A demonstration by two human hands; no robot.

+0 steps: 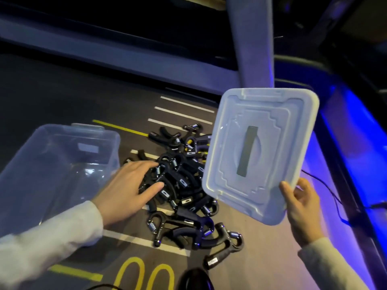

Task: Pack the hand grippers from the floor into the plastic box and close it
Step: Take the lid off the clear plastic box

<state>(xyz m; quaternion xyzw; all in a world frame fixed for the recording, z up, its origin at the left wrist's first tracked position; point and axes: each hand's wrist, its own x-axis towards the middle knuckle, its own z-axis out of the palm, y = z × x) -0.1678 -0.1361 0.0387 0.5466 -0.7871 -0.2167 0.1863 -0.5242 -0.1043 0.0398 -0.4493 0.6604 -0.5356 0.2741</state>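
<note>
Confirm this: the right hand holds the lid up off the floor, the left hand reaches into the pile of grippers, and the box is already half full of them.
Not quite. The head view shows the box empty. The rest stands: the right hand holds the lid up, and the left hand reaches into the grippers on the floor.

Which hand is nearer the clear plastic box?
Left. The left hand reaches over the grippers just beside the box; the right hand holds the lid beyond the pile.

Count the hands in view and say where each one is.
2. The left hand reaches onto the pile of hand grippers; the right hand holds the lid by its near corner.
</note>
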